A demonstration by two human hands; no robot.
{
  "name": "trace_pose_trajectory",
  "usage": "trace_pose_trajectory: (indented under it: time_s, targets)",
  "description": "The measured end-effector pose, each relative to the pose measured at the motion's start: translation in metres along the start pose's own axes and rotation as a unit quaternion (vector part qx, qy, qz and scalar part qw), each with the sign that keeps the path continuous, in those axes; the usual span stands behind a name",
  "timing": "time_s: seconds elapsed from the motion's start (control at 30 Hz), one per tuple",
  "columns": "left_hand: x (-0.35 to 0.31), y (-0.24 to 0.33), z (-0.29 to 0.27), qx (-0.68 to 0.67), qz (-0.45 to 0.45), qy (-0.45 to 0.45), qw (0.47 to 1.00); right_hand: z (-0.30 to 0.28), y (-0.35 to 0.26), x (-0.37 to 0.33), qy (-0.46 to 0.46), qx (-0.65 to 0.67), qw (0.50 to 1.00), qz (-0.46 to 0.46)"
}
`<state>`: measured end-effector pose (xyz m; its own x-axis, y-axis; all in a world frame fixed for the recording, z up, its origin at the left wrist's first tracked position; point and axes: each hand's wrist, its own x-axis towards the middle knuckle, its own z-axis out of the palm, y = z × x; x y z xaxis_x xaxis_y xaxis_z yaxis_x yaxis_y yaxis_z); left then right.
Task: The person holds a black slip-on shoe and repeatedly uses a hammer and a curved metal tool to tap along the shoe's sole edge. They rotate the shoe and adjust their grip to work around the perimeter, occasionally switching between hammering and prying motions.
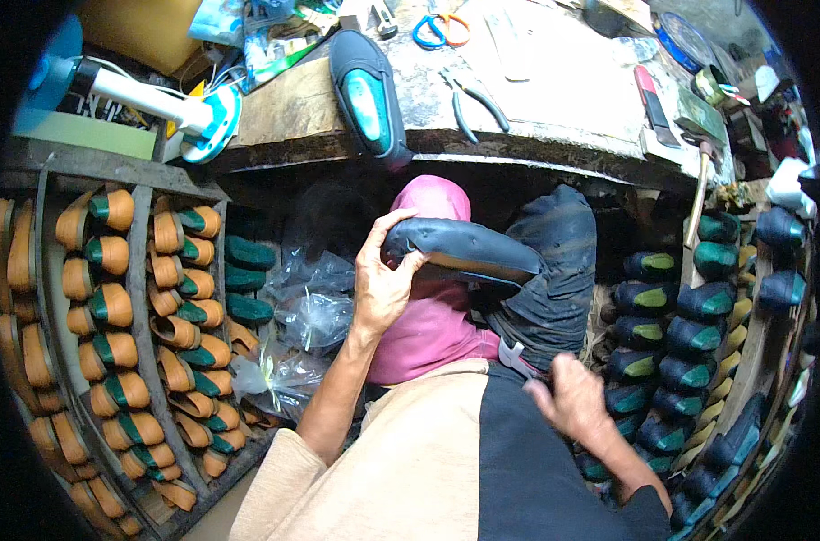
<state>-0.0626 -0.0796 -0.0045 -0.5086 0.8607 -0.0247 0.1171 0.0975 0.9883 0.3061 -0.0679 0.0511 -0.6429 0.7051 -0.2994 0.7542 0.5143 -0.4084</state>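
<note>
My left hand (379, 281) grips one end of a black shoe (464, 248), thumb below and fingers over the top. The shoe lies on its side above my lap, over a pink cloth (419, 329) and near my dark trouser leg. Lower and to the right, my right hand (572, 403) is closed around the handles of a pair of pincers (515, 359). Their metal jaws point up and away from me, apart from the shoe. A second black shoe with a teal inside (368, 104) rests at the bench's front edge.
On the workbench (572, 81) lie open pliers (473, 104), blue-and-orange scissors (441, 32) and a red-handled tool (649, 95). A hammer (701, 185) hangs at the bench's right end. Racks of tan shoes (112, 356) stand left, dark shoes (644, 334) right. Plastic bags (311, 316) sit beside my leg.
</note>
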Motion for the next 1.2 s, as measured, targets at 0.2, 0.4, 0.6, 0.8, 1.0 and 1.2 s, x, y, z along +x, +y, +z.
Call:
trace_pose_trajectory:
  time_s: [0.2,0.4,0.6,0.8,1.0,1.2]
  targets:
    - [0.017,0.017,0.011,0.222,0.033,-0.083,0.971,0.032,0.007,-0.031,-0.072,-0.009,0.997,0.037]
    - [0.017,0.031,0.021,0.324,0.104,-0.085,0.936,-0.004,0.001,-0.015,-0.026,0.067,0.997,0.035]
    - [-0.006,0.032,0.026,0.344,0.108,-0.074,0.930,-0.034,-0.009,0.048,-0.246,0.347,0.897,0.123]
    - [-0.024,0.032,0.017,0.307,0.069,-0.069,0.947,-0.027,-0.026,0.099,-0.298,0.388,0.869,0.079]
    - [-0.033,0.033,0.011,0.272,0.020,-0.081,0.959,-0.022,-0.031,0.119,-0.295,0.462,0.833,0.074]
    - [-0.021,0.035,0.008,0.228,-0.013,-0.129,0.965,0.003,-0.039,0.102,-0.130,0.348,0.928,0.034]
